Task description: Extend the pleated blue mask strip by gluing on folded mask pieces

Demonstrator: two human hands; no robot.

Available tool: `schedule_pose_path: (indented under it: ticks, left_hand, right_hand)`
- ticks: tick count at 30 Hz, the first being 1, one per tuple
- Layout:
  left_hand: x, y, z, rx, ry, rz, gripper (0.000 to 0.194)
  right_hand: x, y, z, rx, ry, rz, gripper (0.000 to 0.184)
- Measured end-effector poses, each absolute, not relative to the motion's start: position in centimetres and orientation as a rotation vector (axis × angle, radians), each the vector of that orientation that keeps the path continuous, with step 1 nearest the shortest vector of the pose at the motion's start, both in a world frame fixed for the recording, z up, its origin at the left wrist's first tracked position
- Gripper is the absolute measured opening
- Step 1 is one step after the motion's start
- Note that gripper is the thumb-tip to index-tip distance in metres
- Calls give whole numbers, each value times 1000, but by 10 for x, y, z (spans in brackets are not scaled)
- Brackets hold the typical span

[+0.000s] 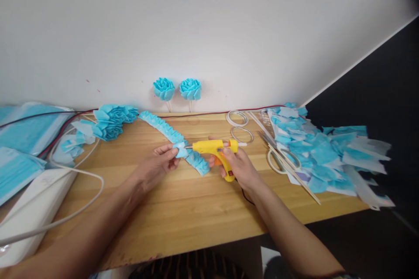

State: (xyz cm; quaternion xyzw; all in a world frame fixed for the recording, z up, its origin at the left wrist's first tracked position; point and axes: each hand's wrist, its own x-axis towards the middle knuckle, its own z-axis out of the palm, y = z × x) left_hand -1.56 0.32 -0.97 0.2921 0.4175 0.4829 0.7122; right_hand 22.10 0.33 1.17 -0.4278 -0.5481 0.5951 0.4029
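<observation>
My right hand [240, 165] is wrapped round the grip of a yellow hot glue gun [209, 146], fingers by its orange trigger. A white glue stick [242, 144] pokes out of the gun's back end. Between the thumb and fingers of my left hand [162, 157] is a small light-blue petal [180, 150], and the gun's nozzle points left right at it. Behind and below lies a long row of folded blue petals [163, 128], slanting across the wooden table [183, 209]; part of it is hidden by the petal and gun.
Two blue flowers on sticks [163, 89] lean against the wall. More blue flowers [114, 122], face masks [19, 161] and a white power strip [39, 200] with cables lie left. Rolls of tape [237, 118], scissors [278, 161], wooden sticks [301, 181] and heaped blue petals [321, 152] lie right.
</observation>
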Motion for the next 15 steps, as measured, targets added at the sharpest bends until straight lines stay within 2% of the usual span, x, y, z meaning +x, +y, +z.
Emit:
schedule_pose_path:
  ticks: [15]
  left_hand:
    - [-14,2,-11,676,889,1048,39]
  right_hand:
    - [221,4,6,-1052,-1447,1490,59]
